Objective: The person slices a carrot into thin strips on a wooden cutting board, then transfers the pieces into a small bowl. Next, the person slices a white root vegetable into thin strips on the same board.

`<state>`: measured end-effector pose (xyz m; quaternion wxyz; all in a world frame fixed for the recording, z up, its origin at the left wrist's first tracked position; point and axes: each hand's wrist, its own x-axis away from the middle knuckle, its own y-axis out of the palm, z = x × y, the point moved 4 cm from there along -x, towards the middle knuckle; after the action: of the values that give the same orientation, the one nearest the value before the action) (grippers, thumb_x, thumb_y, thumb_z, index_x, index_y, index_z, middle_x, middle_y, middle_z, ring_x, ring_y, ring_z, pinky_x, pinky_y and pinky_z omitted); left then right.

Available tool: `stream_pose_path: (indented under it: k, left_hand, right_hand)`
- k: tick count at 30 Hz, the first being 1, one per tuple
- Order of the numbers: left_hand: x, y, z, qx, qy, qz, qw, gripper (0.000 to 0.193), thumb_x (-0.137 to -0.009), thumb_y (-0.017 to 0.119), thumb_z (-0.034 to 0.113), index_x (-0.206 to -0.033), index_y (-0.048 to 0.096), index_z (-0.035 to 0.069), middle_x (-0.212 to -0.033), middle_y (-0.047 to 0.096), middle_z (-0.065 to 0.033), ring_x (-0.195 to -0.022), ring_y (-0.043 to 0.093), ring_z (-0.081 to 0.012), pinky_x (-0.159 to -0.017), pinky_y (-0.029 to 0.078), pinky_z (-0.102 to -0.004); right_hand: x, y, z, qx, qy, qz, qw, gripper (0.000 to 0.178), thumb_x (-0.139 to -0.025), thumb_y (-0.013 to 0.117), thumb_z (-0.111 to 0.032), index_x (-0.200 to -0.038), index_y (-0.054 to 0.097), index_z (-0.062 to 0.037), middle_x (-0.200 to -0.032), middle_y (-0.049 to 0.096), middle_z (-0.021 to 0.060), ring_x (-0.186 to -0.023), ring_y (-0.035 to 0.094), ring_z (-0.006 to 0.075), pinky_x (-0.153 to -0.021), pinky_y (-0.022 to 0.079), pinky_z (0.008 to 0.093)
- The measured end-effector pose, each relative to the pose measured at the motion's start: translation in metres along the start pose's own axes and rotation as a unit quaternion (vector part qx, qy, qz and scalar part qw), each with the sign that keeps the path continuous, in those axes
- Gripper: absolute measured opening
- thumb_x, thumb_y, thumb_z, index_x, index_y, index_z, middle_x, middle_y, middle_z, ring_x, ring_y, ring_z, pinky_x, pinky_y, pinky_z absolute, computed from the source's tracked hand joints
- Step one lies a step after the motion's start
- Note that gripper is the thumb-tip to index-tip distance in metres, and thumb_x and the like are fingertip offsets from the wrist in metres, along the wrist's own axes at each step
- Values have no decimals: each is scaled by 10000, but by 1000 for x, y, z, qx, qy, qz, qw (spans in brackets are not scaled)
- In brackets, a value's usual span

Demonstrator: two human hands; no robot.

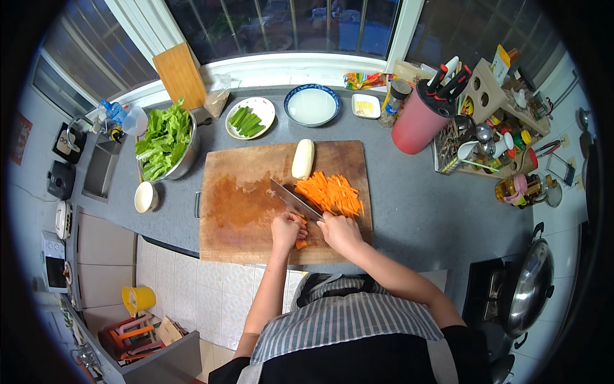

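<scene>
My right hand (340, 233) is closed round the handle of a kitchen knife (293, 200), whose broad blade points up and left over the wooden cutting board (236, 166). Beside the blade, the curled fingers of my left hand (288, 230) press on a piece of carrot (301, 244), partly hidden under them. A heap of carrot strips (332, 193) lies just right of the blade. Behind it rests a pale, peeled, long vegetable (303, 159), whole, near the board's far edge. Wet orange stains mark the board's left half.
Along the back stand a metal bowl of lettuce (167, 142), a plate of green strips (251, 119), a blue-rimmed bowl (311, 105) and a small dish of chopped bits (366, 105). A red knife block (419, 121) and spice rack are at right; a wok (527, 288) sits lower right.
</scene>
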<state>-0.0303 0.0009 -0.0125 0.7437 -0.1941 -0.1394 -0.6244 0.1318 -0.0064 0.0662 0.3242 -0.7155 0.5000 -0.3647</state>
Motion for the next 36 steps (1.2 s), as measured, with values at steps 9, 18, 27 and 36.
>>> stream_pose_path:
  k: [9, 18, 27, 36]
  left_hand:
    - [3, 4, 2, -36, -24, 23, 999, 110, -806, 602, 18, -723, 540, -17, -604, 623, -112, -480, 635, -181, -412, 512, -283]
    - [3, 2, 7, -106, -23, 7, 994, 229, -895, 618, 145, -766, 583, -41, -615, 618, -121, -453, 614, -187, -392, 500, -287]
    - [7, 0, -1, -80, -26, 9, 996, 166, -880, 584, 104, -806, 613, -41, -629, 638, -109, -477, 623, -165, -414, 494, -272]
    - [6, -4, -1, -127, -17, 21, 992, 141, -844, 590, 83, -775, 631, -32, -601, 642, -100, -465, 625, -158, -424, 498, -280]
  right_hand:
    - [10, 1, -2, 25, 3, -39, 999, 260, -918, 523, -282, -882, 570, -29, -738, 644, 221, -744, 641, 411, -682, 502, 516]
    - [2, -6, 7, -2, 37, -17, 999, 275, -929, 511, -293, -918, 588, -29, -794, 657, 225, -789, 648, 405, -719, 506, 496]
    - [8, -17, -4, 31, 15, -53, 998, 251, -928, 506, -270, -921, 589, -33, -804, 660, 215, -800, 651, 392, -727, 508, 489]
    - [-1, 7, 6, 8, 4, -12, 1000, 277, -916, 531, -290, -874, 570, -19, -738, 640, 223, -737, 632, 421, -683, 497, 516]
